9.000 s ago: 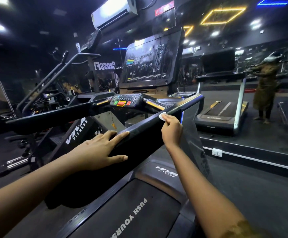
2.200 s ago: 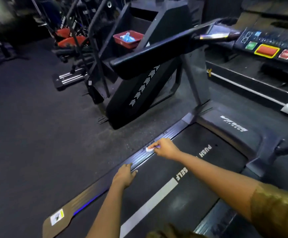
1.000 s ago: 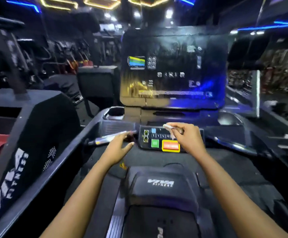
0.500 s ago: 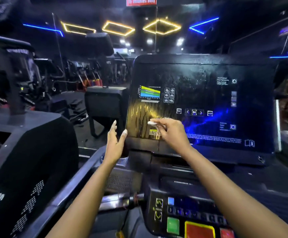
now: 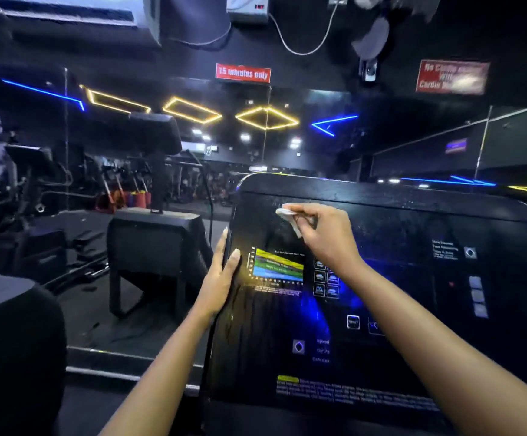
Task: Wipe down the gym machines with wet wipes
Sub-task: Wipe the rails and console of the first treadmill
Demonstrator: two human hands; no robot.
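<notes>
While your left hand point(image 5: 221, 278) lies open, fingers straight, along the left edge of the screen point(image 5: 381, 294) to steady it, the wipe point(image 5: 287, 215) sits on the glass near the top left corner, pinched in the bent fingers of your right hand point(image 5: 325, 234). Wet streaks run down the left part, so I think that bit is nearly done, but the middle and the whole right side look dry and spotty and need wiping. You have lots of room to slide right across the glass; just mind the top edge, close above the wipe.
</notes>
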